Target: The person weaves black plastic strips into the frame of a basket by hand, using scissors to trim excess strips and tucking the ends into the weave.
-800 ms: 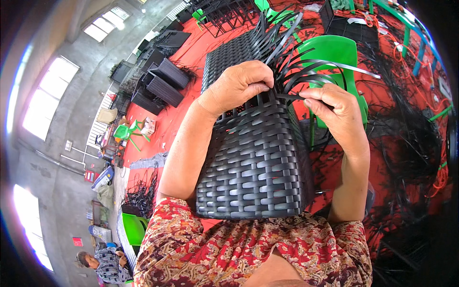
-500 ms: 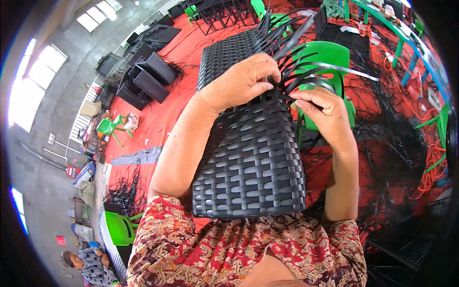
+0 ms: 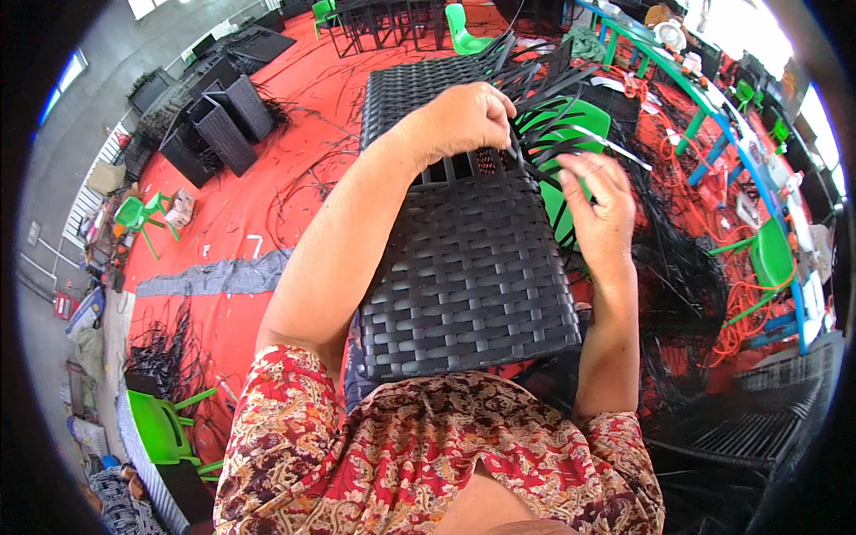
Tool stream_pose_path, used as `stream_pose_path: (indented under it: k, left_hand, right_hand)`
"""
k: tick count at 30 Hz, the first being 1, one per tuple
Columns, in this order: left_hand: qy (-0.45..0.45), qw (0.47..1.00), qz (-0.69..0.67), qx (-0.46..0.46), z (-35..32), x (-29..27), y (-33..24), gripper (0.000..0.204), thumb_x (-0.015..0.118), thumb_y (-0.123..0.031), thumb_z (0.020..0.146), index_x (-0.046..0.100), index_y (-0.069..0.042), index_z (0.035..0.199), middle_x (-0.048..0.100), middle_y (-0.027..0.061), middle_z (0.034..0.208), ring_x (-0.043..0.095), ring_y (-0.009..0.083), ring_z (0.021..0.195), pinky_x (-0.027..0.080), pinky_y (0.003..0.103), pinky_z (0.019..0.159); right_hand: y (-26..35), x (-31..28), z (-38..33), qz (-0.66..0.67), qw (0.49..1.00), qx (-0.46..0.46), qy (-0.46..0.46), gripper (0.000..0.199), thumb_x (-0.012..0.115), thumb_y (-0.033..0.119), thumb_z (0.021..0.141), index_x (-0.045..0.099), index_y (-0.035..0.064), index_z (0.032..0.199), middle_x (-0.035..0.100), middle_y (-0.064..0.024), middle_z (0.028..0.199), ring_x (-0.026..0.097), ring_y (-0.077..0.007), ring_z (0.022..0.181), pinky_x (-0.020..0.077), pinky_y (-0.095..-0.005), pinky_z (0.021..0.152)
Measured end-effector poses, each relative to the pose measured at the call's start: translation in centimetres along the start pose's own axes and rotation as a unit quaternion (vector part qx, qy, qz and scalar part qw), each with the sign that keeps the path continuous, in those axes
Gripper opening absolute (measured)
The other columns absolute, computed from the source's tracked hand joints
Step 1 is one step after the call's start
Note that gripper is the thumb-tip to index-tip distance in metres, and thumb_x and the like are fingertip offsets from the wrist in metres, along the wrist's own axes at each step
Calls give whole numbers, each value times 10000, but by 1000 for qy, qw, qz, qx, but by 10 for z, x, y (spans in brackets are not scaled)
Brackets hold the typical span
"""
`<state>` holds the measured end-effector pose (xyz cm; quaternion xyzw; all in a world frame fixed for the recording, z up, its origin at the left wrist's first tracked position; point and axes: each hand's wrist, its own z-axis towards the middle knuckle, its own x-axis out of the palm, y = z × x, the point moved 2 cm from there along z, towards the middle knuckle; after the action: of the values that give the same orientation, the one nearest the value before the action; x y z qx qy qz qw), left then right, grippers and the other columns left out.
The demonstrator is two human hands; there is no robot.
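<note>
A black woven panel [image 3: 468,276], made of flat glossy plastic strips, lies lengthwise in front of me, its near end at my lap. Across its middle runs an unwoven gap with bare lengthwise strips. At the gap's right end my left hand [image 3: 468,120] is closed, fingertips pinching a black strip [image 3: 514,153]; its other fingers are curled. My right hand [image 3: 604,201] hovers just right of the panel's edge, thumb and fingers bent and apart, beside the loose strip ends [image 3: 544,107] that fan out there. I see nothing held in it.
A green chair [image 3: 584,120] stands close behind the loose strips. Dark woven furniture pieces [image 3: 223,125] stand on the red floor covering [image 3: 312,169] at far left. A long blue-green table frame [image 3: 704,102] runs along the right. Orange cord [image 3: 736,299] and black strips [image 3: 682,259] litter the floor there.
My right hand has drawn away from the panel's edge, its pinch on a strip loosened. The left hand keeps its pinch near the gap. My view has shifted toward the right.
</note>
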<state>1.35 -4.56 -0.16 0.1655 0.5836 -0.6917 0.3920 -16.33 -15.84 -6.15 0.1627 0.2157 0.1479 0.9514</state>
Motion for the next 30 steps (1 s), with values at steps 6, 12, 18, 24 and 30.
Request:
stream_pose_path:
  k: [6,12,18,24,30]
  left_hand:
    - [-26,967,-254,-6,12,3,13,117,652,-132,689,644,-17,671,584,112,997,473,177,1049,326,311,900]
    - [-85,992,-94,18,-3,4,29,171,655,-178,739,642,-11,705,605,138,999,494,201,1077,362,327,915]
    - [-100,957,274,8,-23,27,32,183,619,-288,756,716,-144,812,449,112,1337,373,312,1248,303,492,992]
    - [-56,964,256,-41,-19,35,44,246,578,-361,795,710,-206,935,317,117,1441,241,326,1340,176,543,1039]
    - [-39,991,121,-32,-11,28,43,163,626,-287,777,718,-181,860,426,107,1372,309,281,1311,204,504,1036]
  right_hand:
    - [-11,27,41,61,992,25,106,208,593,204,874,647,21,959,606,-118,925,584,-229,864,447,-309,791]
    - [-23,39,53,90,975,73,191,208,675,200,816,613,13,749,574,-87,1077,571,-187,906,437,-298,818]
    - [-29,34,60,110,954,140,239,225,689,151,776,562,5,661,560,-95,1137,558,-136,829,443,-266,745]
    - [-21,35,65,73,929,120,343,238,657,117,793,516,19,629,519,-109,1238,522,-173,1024,400,-308,860]
    - [-15,39,65,-41,954,6,297,250,695,169,740,556,4,612,546,-200,1192,561,-313,1016,426,-365,869]
